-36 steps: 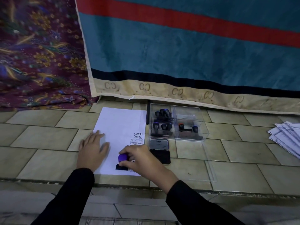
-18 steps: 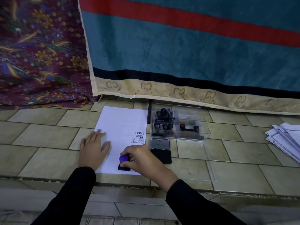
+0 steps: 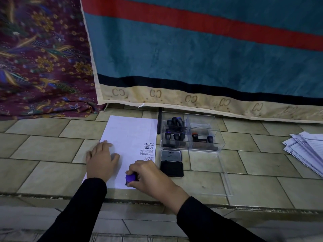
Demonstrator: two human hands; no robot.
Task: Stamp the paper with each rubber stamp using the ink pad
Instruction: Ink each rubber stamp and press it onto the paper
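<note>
A white sheet of paper [image 3: 129, 135] lies on the tiled floor with several stamped marks along its right edge, among them SAMPLE and AIR MAIL. My left hand [image 3: 102, 160] rests flat on the sheet's left side. My right hand [image 3: 150, 179] grips a rubber stamp with a purple knob [image 3: 130, 178], its black base down on the paper near the front edge. Just right of the sheet, the ink pad [image 3: 171, 167] lies open, lid folded back. Behind it a clear plastic box [image 3: 206, 147] holds several more stamps.
The box's clear lid [image 3: 225, 186] lies flat on the floor to the right of the ink pad. A stack of printed papers [image 3: 305, 151] lies at the far right. A teal striped cloth [image 3: 201, 58] and a patterned maroon cloth [image 3: 40, 58] hang behind. A step edge [image 3: 52, 198] runs in front.
My right hand with the purple stamp has stayed pressed at the same spot on the paper. The left hand has not moved. The view shifted slightly.
</note>
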